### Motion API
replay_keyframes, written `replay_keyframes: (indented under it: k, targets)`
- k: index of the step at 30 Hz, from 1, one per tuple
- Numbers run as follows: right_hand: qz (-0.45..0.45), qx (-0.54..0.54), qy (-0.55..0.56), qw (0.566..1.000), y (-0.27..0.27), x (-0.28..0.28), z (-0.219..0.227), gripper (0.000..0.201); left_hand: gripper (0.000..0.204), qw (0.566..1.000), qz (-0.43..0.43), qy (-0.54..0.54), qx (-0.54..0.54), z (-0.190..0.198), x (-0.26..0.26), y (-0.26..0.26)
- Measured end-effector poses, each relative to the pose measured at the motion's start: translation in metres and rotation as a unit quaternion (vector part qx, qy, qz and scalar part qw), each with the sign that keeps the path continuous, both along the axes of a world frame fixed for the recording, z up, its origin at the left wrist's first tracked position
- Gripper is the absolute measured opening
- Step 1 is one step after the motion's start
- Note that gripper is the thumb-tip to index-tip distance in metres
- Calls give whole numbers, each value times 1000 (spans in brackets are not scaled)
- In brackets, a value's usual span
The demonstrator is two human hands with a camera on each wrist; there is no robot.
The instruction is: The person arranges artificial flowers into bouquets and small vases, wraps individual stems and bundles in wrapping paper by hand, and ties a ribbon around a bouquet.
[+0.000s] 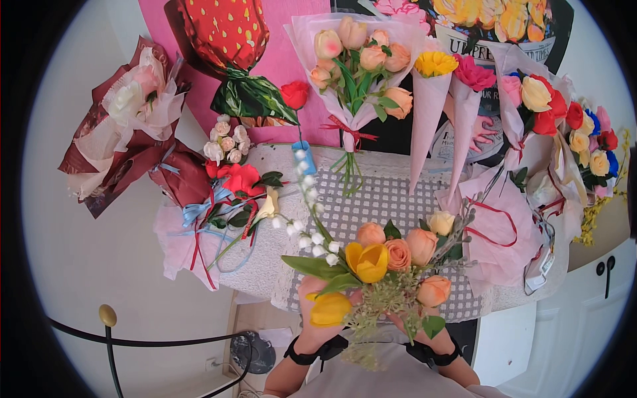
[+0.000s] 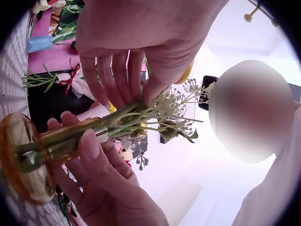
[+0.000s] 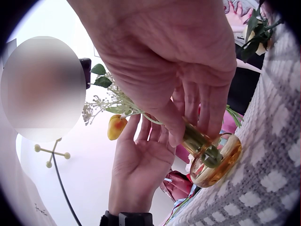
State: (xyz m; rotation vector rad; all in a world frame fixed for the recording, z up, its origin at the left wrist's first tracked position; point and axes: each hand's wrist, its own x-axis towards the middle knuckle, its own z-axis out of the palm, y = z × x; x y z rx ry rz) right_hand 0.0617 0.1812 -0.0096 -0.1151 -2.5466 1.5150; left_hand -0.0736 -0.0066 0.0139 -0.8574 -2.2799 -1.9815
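An amber glass vase [image 2: 28, 160] with a wide round foot holds a bunch of artificial flower stems [image 2: 115, 123]. My right hand [image 3: 188, 61] grips the vase's narrow neck, thumb on one side and fingers round the other. Higher up, my left hand [image 2: 136, 52] pinches the stems between thumb and fingers near the vase mouth. Seen from the head view, the bunch has yellow tulips [image 1: 367, 262], peach roses [image 1: 398, 254], white lily-of-the-valley [image 1: 318, 239] leaning out left, and pale green sprigs [image 1: 381, 305]. Blooms hide much of both hands there.
A grey-and-white checked cloth [image 1: 259, 169] covers part of the table. Wrapped bouquets [image 1: 355, 73] and paper cones [image 1: 431, 119] line the back. Loose flowers [image 1: 242, 180] and ribbons lie left; pink wrapping paper [image 1: 501, 232] lies right. A black stand [image 1: 172, 342] stands at the lower left.
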Motion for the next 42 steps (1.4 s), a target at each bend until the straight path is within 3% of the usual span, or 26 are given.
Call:
replay_keyframes:
  k: [2, 4, 8, 10, 11, 13, 14, 16, 17, 19, 23, 24, 25, 26, 27, 28, 29, 30, 32, 33, 34, 35, 36, 37, 38, 42]
  targets:
    - [-22, -56, -23, 998, -1, -1, 2, 33, 22, 996, 17, 81, -28, 3, 0, 2]
    - [8, 9, -19, 1000, -1, -5, 18, 31, 20, 997, 16, -54, 58, -3, 3, 6]
    - [6, 15, -12, 1000, -4, -6, 29, 28, 25, 994, -36, -63, 87, -10, 0, -2]
    - [-5, 39, 24, 999, -4, -9, 34, 22, 30, 916, -49, -295, 270, 3, 4, -1]
    - [-4, 39, 23, 999, -6, -11, 39, 22, 30, 916, -47, -295, 269, 12, 4, -2]
    - [-30, -28, -23, 999, -9, -19, 51, 22, 35, 748, -73, -504, 426, 26, 3, -3]
    - [-29, -28, -24, 999, -9, -23, 55, 22, 35, 748, -73, -504, 426, 22, 2, -4]
    - [-3, 24, 96, 995, -8, -28, 60, 23, 35, 973, -87, -155, 149, 12, -2, -6]
    - [-3, 24, 97, 995, -9, -28, 60, 23, 35, 973, -88, -155, 149, 16, 0, -9]
    - [-34, -24, 41, 998, -12, -24, 60, 21, 41, 962, -73, -181, -191, 28, 6, -16]
    - [-20, 1, 132, 991, -11, -25, 32, 22, 27, 996, -17, -65, 56, -56, 10, -6]
    - [-61, -22, 127, 990, -18, -32, 57, 23, 22, 913, -17, -296, 280, -100, 20, -13]
    - [-105, -45, 122, 986, -23, -37, 71, 23, 17, 729, -11, -500, 467, -123, 27, -18]
    - [-118, -45, 120, 985, -23, -40, 69, 23, 17, 729, -19, -507, 459, -121, 25, -25]
    - [-102, -18, 134, 986, -22, -44, 62, 22, 19, 909, -33, -372, 183, -114, 18, -41]
    - [-85, 9, 148, 985, -22, -48, 56, 22, 22, 976, -46, -183, -113, -111, 7, -60]
    - [-99, -38, 138, 985, -26, -53, 53, 24, 25, 960, -46, -68, -268, -150, -10, -85]
    - [-105, -40, 139, 984, -27, -56, 54, 24, 25, 959, -51, -67, -270, -95, 4, -51]
    - [-87, -9, 145, 986, -27, -60, 58, 28, 28, 821, -62, -203, -530, 22, -7, -27]
    - [-90, -10, 144, 985, -28, -58, 58, 28, 28, 820, -65, -202, -532, -14, -8, -36]
    - [-94, -43, 64, 993, -29, -57, 59, 34, 23, 937, 20, -189, -292, -81, -9, -53]
    - [-96, -75, -17, 992, -29, -55, 58, 40, 19, 981, 104, -161, -29, -85, -10, -47]
    - [-97, -75, -18, 992, -28, -57, 57, 40, 19, 981, 103, -162, -30, -84, -9, -49]
    - [-86, -46, 50, 994, -26, -61, 56, 33, 20, 976, 105, 42, -185, -81, -6, -53]
    - [-75, -17, 117, 990, -26, -64, 55, 27, 22, 907, 101, 244, -328, -67, -4, -51]
    - [-93, -45, 118, 988, -29, -65, 61, 26, 24, 988, 57, 107, -100, -89, -2, -50]
